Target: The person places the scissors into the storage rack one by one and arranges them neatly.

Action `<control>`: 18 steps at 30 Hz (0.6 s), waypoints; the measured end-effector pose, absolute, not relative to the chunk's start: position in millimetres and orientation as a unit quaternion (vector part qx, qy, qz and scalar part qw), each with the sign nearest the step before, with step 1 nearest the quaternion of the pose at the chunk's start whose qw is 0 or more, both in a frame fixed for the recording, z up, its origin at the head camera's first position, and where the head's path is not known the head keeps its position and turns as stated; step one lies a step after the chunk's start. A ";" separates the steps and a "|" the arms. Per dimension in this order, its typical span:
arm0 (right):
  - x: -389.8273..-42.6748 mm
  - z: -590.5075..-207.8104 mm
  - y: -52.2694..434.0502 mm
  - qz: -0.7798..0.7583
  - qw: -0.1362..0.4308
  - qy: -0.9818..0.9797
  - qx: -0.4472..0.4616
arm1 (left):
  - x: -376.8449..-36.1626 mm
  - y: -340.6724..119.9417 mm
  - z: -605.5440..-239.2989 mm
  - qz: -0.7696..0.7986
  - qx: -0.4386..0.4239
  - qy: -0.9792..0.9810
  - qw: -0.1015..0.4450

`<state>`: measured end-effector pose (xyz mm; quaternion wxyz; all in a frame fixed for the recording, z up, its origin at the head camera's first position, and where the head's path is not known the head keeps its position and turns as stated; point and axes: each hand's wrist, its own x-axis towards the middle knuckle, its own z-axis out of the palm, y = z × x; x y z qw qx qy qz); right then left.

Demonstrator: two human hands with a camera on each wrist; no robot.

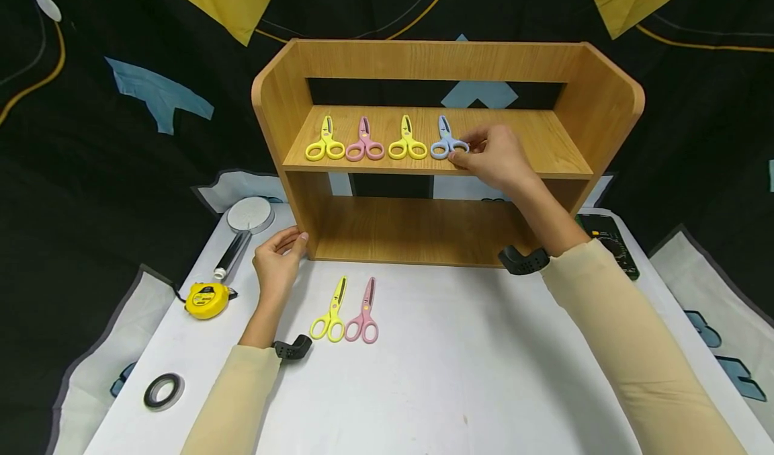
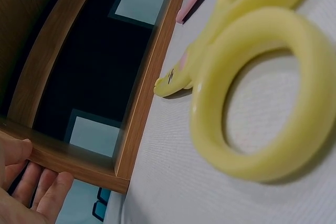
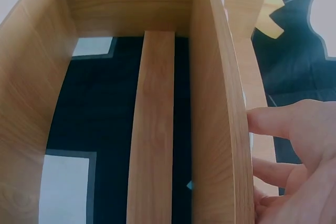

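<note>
Blue scissors (image 1: 446, 142) lie flat on the upper board of the wooden shelf (image 1: 562, 152), fourth and rightmost in a row. Blades point to the back panel and finger loops face the front edge, so the long axis runs front to back, away from the person.

Right hand (image 1: 492, 156) is on them: fingertips pinch the right loop from the right side, with the wrist coming in low over the front edge. The right wrist view shows only curled fingers (image 3: 278, 121) against the shelf board; the scissors are hidden there.

Left of the blue pair, same heading and evenly spaced: yellow scissors (image 1: 408, 142), pink scissors (image 1: 365, 143), another yellow pair (image 1: 325, 143). The board is bare to the right of the hand.

Left hand (image 1: 279, 259) is well apart, down on the white table (image 1: 484, 374). Its relaxed fingers touch the shelf's lower left corner and hold nothing.

Just right of that hand, two more pairs lie side by side on the table, a yellow one (image 1: 330, 312) and a pink one (image 1: 364, 314), blades toward the shelf. The left hand is clearly nearer to these; the right is nearer to the shelf row.
</note>
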<state>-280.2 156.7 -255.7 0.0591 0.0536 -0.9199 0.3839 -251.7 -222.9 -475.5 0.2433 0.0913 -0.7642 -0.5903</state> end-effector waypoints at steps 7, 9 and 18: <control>-273.0 -255.4 163.1 0.405 0.058 -0.911 0.048 | -252.5 -221.5 -475.7 -0.595 0.094 -0.762 0.237; -265.5 -256.2 167.3 0.422 0.073 -0.902 0.055 | -252.2 -221.8 -475.8 -0.595 0.094 -0.763 0.235; -199.7 -287.6 172.4 0.455 0.124 -0.869 0.147 | -251.1 -223.1 -474.3 -0.585 0.100 -0.770 0.235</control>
